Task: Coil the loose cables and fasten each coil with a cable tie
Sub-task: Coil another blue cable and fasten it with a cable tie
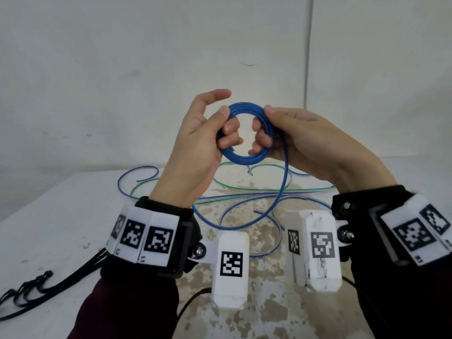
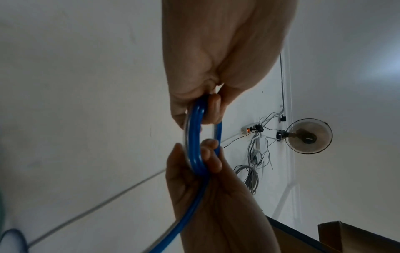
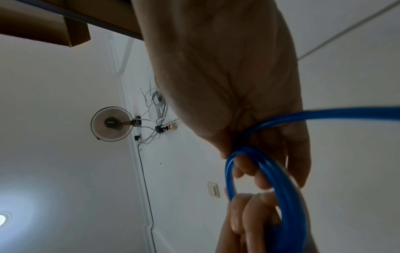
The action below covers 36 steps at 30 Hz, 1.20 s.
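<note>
Up above a white table (image 1: 61, 216), a person is holding a small round coil of blue cable (image 1: 245, 157) between both hands, at about chest height in the head view. The left hand (image 1: 195, 143) is gripping the coil's left side, its thumb pressing the strands from the front and the lower fingers curling through the ring, while its index finger is sticking out straight above. The right hand (image 1: 310, 145) is pinching the right side of the coil, thumb lying on top and fingers wrapping through the middle. From the right hand, the cable's loose tail (image 1: 281, 189) is hanging down in a curve toward the table.

On the table beneath the hands, more loose cables (image 1: 244, 192), blue and green, are lying in tangled loops. Near the table's left front edge, a bunch of black cable ties (image 1: 31, 287) is lying, well apart from the cables.

Seen from the left wrist, the coil (image 2: 194, 137) is stretching between the two hands. Seen from the right wrist, the blue strands (image 3: 275, 179) are passing over the curled fingers (image 3: 257, 178), and a wall fan (image 3: 111, 126) is showing in the background.
</note>
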Available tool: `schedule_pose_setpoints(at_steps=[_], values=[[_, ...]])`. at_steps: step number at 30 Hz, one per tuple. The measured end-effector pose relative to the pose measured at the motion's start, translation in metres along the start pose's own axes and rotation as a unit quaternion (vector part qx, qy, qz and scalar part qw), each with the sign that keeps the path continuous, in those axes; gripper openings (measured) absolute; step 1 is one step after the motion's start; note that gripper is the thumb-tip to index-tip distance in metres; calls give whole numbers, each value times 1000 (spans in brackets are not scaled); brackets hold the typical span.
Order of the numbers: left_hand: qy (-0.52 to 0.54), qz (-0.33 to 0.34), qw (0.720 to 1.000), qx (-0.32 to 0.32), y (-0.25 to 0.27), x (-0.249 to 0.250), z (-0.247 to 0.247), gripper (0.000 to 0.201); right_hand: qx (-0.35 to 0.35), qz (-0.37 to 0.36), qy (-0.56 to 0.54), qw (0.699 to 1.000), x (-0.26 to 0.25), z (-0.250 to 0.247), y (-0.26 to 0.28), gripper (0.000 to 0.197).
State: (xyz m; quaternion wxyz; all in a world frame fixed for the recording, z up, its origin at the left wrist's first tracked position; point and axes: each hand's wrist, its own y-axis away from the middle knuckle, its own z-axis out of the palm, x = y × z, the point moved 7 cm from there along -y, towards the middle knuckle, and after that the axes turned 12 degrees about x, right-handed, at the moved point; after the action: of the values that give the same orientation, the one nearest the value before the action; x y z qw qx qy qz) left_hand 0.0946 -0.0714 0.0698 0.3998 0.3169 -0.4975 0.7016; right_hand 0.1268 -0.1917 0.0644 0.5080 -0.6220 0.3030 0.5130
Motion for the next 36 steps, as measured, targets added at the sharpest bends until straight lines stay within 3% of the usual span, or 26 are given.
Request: schedule_pose_setpoints(at_steps=[5, 10, 14, 21, 25, 28, 32, 36], values=[[-49, -78, 991, -97, 7, -14, 14, 22, 14, -30, 109, 993, -1, -4, 1, 36], [-106, -86, 985, -109, 9, -22, 8, 20, -17, -52, 227, 972, 3, 3, 4, 36], [-114, -52, 989, -82, 6, -18, 6, 17, -12, -41, 186, 982, 5, 6, 2, 36], [-101, 31, 994, -16, 1, -10, 4, 15, 96, -30, 108, 989, 5, -11, -6, 36], [-39, 58, 997, 24, -4, 0, -5, 14, 18, -28, 88, 996, 5, -7, -2, 35], [-15, 70, 997, 30, -4, 0, -4, 15, 17, -10, 7, 1000, 6, -3, -4, 35], [4, 13, 1000, 3, -4, -7, -3, 17, 11, -10, -40, 999, 4, -1, -4, 33], [-61, -65, 994, -66, -1, -16, 1, 21, 11, -48, 66, 997, 0, 0, -1, 34]])
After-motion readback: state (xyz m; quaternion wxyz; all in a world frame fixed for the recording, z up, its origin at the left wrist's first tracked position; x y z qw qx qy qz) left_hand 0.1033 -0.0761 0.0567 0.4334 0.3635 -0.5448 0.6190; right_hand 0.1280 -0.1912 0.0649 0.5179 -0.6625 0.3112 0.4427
